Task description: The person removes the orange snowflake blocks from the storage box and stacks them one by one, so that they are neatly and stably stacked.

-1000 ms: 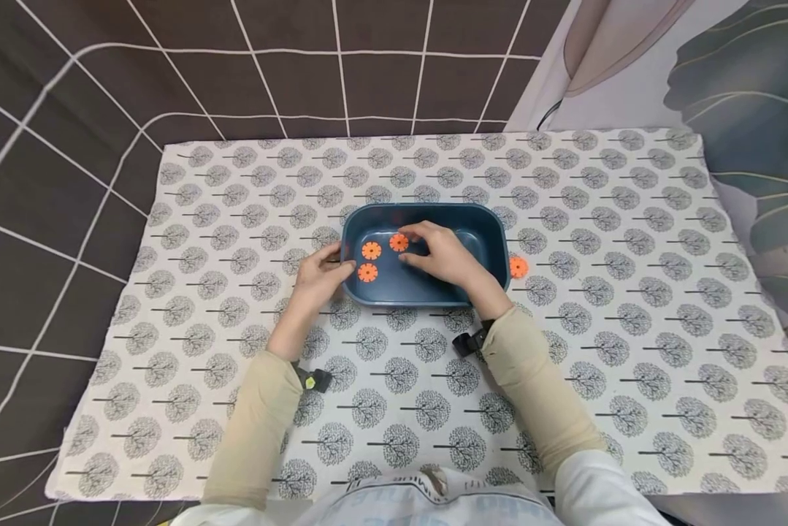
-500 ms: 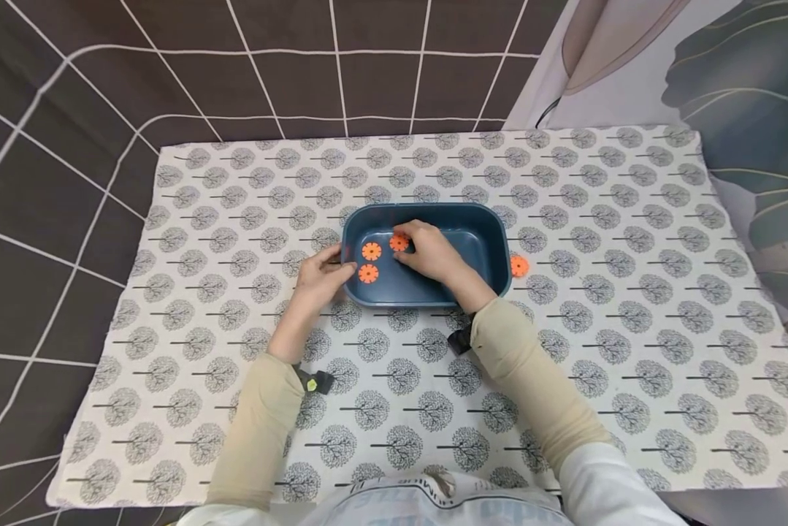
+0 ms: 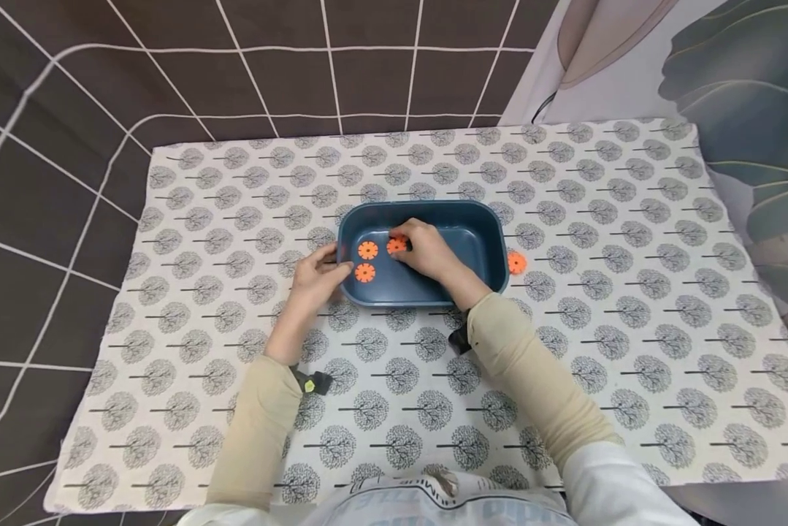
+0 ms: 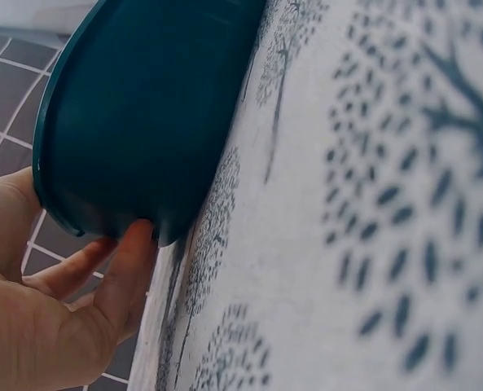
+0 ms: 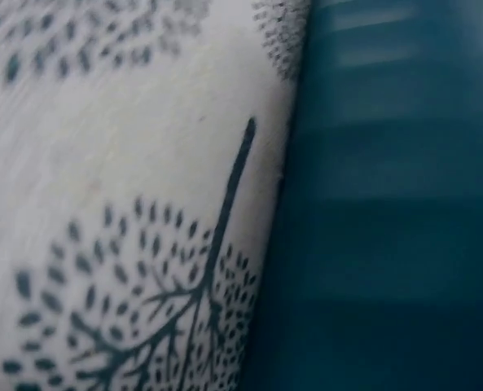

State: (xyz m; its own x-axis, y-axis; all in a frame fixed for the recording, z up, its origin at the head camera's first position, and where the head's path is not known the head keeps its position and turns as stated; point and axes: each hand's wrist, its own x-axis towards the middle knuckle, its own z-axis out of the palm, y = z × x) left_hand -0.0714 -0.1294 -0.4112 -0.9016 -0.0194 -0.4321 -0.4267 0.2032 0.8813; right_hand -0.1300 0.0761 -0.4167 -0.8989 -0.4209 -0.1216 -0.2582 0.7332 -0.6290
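A dark blue plastic basin (image 3: 426, 296) sits on the patterned cloth. My left hand (image 3: 318, 280) holds its left end, thumb over the rim and fingers against the outer wall; the left wrist view shows this hand (image 4: 70, 309) close up. Inside the basin, my right hand (image 3: 429, 252) pinches an orange notched plastic disc (image 3: 396, 245) between thumb and fingers, partly covering it. Two more such discs lie flat on the basin's floor, an upper disc (image 3: 367, 250) and a lower disc (image 3: 364, 273). The right wrist view shows just the basin's side (image 5: 388, 204) and cloth, no hand.
Another orange disc (image 3: 516, 263) lies on the cloth just outside the basin's right end. A white cloth with a tree print (image 3: 630, 307) covers the table. A dark wall with white grid lines (image 3: 282, 80) runs along the back and left.
My right thumb and fingers have closed in on the orange disc, which has shifted slightly toward the front. The left hand stays at the basin's left end.
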